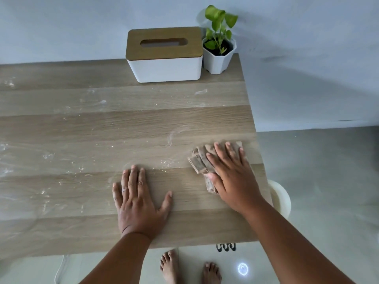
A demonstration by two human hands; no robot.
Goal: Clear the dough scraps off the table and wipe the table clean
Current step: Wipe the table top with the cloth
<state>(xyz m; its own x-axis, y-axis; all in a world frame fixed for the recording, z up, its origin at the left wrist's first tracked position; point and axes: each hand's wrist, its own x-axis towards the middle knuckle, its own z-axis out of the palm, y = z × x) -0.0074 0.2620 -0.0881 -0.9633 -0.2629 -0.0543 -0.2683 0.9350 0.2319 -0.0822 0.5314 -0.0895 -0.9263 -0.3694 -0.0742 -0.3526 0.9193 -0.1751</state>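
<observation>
A folded brown cloth [200, 160] lies near the right edge of the wooden table [123, 124]. My right hand [231, 173] presses flat on the cloth, fingers straight and spread, thumb along its near side. My left hand [139, 197] rests flat on the bare wood to the left of it, fingers straight and holding nothing. White flour smears and small dough bits [45, 193] streak the left part and the middle of the tabletop. A curved smear [174, 134] shows just beyond the cloth.
A white tissue box with a wooden lid [164, 56] stands at the back, with a small potted plant [219, 46] beside it at the back right corner. A white round container [280, 196] sits below the table's right edge. My bare feet are on the floor.
</observation>
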